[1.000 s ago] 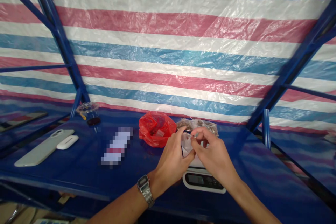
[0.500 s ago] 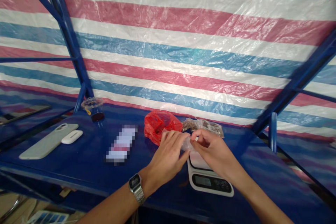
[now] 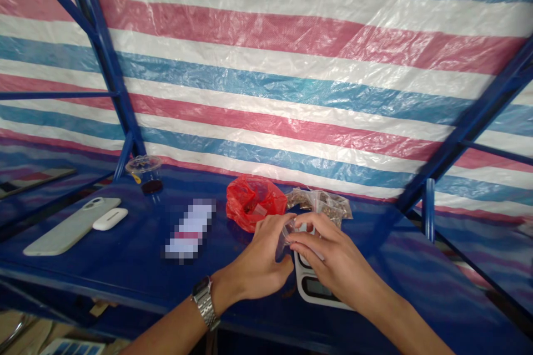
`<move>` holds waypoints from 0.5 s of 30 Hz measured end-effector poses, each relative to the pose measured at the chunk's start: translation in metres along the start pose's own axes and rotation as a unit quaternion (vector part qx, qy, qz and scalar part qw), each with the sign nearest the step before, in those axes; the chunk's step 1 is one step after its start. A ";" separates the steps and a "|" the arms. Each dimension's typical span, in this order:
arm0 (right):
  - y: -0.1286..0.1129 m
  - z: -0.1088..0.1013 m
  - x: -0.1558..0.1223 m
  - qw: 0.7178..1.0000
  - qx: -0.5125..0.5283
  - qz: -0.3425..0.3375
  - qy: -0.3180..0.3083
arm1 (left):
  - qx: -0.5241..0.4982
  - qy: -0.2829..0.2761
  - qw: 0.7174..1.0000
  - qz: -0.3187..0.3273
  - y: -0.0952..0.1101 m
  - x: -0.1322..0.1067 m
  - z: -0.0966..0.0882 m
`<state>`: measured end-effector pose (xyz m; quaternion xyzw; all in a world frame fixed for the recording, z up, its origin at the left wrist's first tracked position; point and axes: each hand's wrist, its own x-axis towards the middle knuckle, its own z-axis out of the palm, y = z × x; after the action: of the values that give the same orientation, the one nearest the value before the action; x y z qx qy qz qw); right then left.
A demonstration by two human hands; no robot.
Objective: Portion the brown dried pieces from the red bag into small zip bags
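Item: small clear plastic bag [image 3: 286,236], held just above a white digital kitchen scale [image 3: 312,288]; its contents are hard to make out behind the fingers. Left hand [image 3: 256,260]: digital wristwatch [image 3: 203,296] on a metal bracelet, dial unreadable, narrow grip on the bag's edge. Right hand [image 3: 333,249]: narrow grip on the bag from the other side. Also on the blue desk [image 3: 125,272]: red plastic bag [image 3: 250,202], clear packets of brown material [image 3: 320,202], pixelated package [image 3: 189,230], pale phone [image 3: 70,227], white earbud case [image 3: 110,219].

Pixelated white item [image 3: 189,230] — unreadable, kitchen scale [image 3: 316,290] half-hidden behind right hand [image 3: 337,255]
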<state>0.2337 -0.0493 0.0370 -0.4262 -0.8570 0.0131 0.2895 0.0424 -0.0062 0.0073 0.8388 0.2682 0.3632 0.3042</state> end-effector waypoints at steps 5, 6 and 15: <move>-0.006 -0.002 0.006 0.998 -0.037 -0.047 0.001 | -0.035 -0.007 0.999 -0.034 0.005 0.000 0.007; -0.007 -0.003 0.009 0.999 -0.026 -0.041 0.003 | -0.019 0.006 0.999 -0.044 0.004 0.001 0.007; 0.041 0.029 0.085 0.999 0.010 0.051 0.010 | 0.228 0.265 0.896 -0.272 -0.028 0.017 -0.035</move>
<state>0.2090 0.0465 0.0432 -0.4664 -0.8312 0.0321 0.3008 0.0188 0.0349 0.0148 0.6520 0.6322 0.4040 0.1090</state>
